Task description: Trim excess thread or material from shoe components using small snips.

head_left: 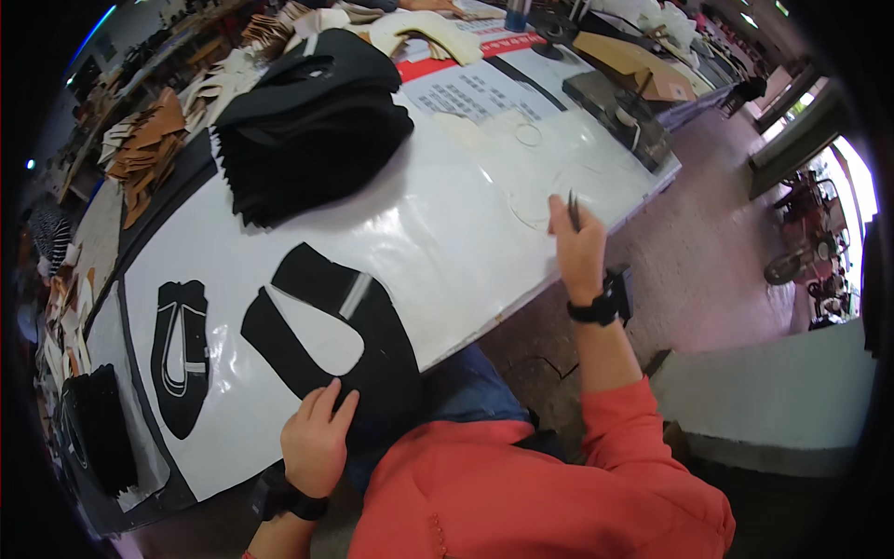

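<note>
A black U-shaped fabric piece (386,349) with a pale grey strip lies flat at the near edge of the white tabletop. My left hand (317,440) rests on its lower left edge, fingers stretched out and spread over the cloth. Raised over the table's right edge, my right hand (579,252) is closed around a slim dark pointed tool (574,212); its exact kind is unclear. Left of the U-shaped piece sits a smaller black shoe-upper-like piece (182,359) with pale line markings. A thick stack of black pieces (312,130) stands farther back.
At far left another black stack (98,429) sits near brown leather scraps (154,140). A dark metal block (619,116) and an open cardboard box (633,65) stand at the back right. Loose thread (528,135) lies on the tabletop. A low wall (773,391) is to the right.
</note>
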A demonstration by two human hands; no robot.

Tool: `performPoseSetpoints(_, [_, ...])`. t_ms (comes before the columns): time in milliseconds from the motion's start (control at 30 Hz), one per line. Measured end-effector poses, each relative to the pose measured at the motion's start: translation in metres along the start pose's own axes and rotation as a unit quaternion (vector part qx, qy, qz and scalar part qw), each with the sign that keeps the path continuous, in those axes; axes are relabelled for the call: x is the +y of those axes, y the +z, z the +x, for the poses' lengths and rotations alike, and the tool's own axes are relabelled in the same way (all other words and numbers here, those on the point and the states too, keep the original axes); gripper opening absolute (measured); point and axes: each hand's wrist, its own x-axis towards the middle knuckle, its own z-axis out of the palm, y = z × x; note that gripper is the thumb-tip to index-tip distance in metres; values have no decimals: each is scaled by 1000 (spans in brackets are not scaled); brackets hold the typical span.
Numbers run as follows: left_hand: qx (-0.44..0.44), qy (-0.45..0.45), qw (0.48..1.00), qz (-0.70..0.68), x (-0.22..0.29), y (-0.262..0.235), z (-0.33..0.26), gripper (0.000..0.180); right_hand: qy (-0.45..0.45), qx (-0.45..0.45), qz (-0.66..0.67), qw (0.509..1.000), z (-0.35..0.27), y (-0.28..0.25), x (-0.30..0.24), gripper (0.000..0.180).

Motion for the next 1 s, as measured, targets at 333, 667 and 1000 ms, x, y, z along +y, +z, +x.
performPoseSetpoints(333, [9,-15,1000,12,8,9,3,39,-182,-118,-256,942,8,-14,32,25])
performPoseSetpoints(667, [39,-60,997,-16,14,11,5,33,-221,-126,-329,909,31,-6,25,16])
performPoseSetpoints(1000, [66,-105,990,-63,19,11,11,29,-217,-232,-332,888,20,7,-12,12])
